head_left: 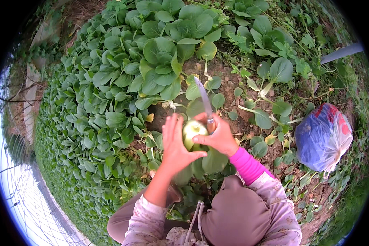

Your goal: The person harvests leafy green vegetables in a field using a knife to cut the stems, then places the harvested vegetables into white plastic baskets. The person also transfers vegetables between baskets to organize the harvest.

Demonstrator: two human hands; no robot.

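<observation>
Gripping the knife [205,97] by its handle, the fingers of the right hand [222,137] are curled closed, while its thumb presses on the front of the plant [194,132]; the blade points away from the knees [240,207]. The left hand [174,141] lies along the left side of the plant, its fingers nearly straight and its thumb spread below; whether these fingers are squeezing, I cannot tell. The plant is between the two hands, its pale base turned up and its leaves [214,160] hanging below, a little blurred. I judge that it is light, with a base firm and crisp, perhaps slippery if it is moist; the leaves seem soft and would fold or tear easily. So the good place for taking hold is the thick base, with gentle pressure, and with the fingertips kept away from the blade. Around the hands, loose plants [263,93] lie on the soil [228,80]; to the right rests a gathered plastic bag [322,135], and to the left grows a dense green bed [90,102]. Farther out, at the left rim, stands a wire fence [24,201]
</observation>
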